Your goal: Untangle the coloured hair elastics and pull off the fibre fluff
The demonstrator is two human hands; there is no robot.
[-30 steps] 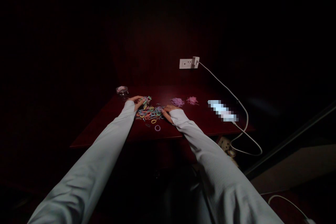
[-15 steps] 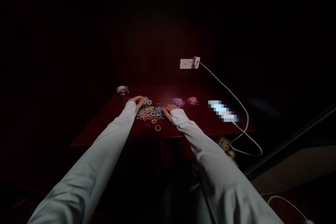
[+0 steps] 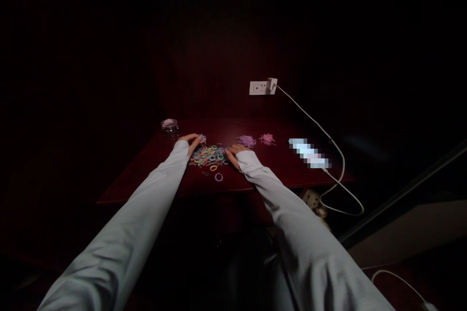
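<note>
A heap of small coloured elastic bands [image 3: 209, 155] lies on a dark red table [image 3: 153, 170] in dim light. My left hand [image 3: 191, 142] rests at the heap's left edge, fingers curled and pinching a pale band at their tips. My right hand [image 3: 233, 154] lies at the heap's right edge, fingers bent down onto the bands; what they hold is hidden. Both arms wear pale long sleeves. A single purple band [image 3: 218, 177] lies apart near the front.
Beyond my right hand sit a purple pile [image 3: 247, 141] and a pink pile [image 3: 267, 139] of bands. A small clear jar [image 3: 169, 125] stands at the back left. A white wall socket [image 3: 262, 87] feeds a cable [image 3: 328, 136] to a blurred bright device [image 3: 309, 153].
My left hand held a clump of bands above the heap a second ago; the clump is now down, and only one pale band shows at the fingertips. The right hand has hardly moved.
</note>
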